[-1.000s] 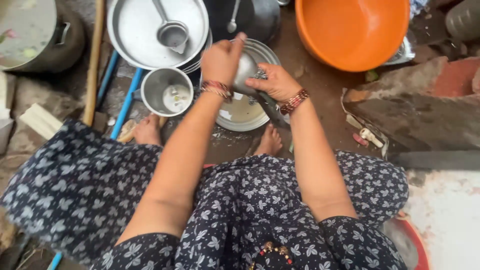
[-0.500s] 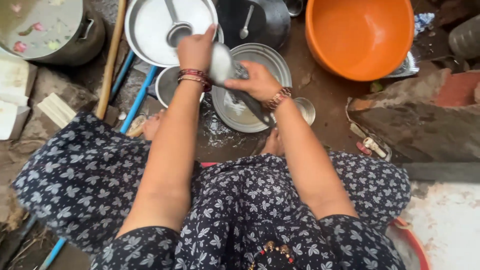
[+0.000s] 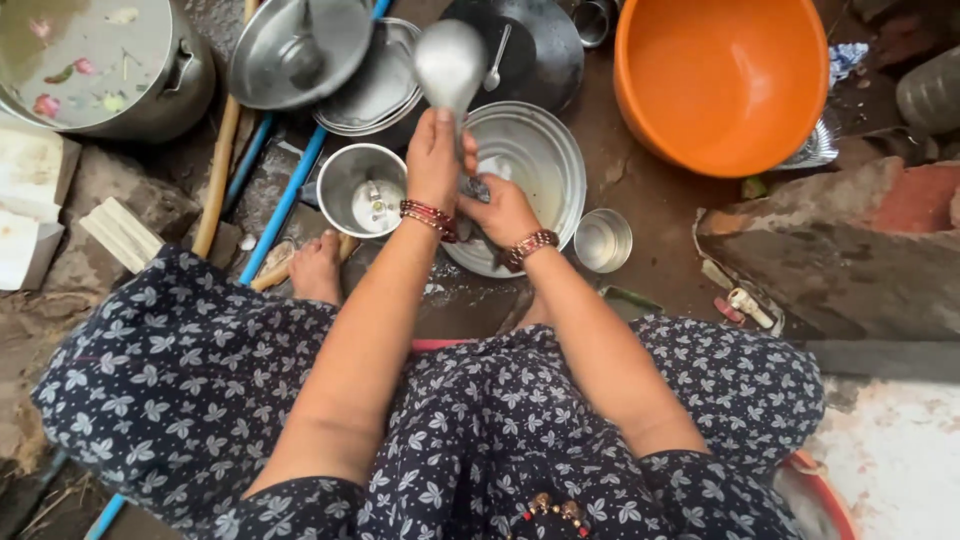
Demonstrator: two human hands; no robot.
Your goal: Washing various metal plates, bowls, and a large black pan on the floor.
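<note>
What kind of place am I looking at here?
Probably an outdoor dishwashing spot on bare ground. Steel dishes, among them a wide steel bowl, lie on wet earth beside an orange tub and a water-filled pot; both hands hold a steel ladle.

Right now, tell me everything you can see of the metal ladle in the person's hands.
The ladle is dull grey steel with a round, deep bowl. It is held upright, bowl uppermost with its rounded back toward the camera, above the wide steel basin. The left hand grips the neck just under the bowl; the right hand closes around the handle lower down, hiding most of it.
</note>
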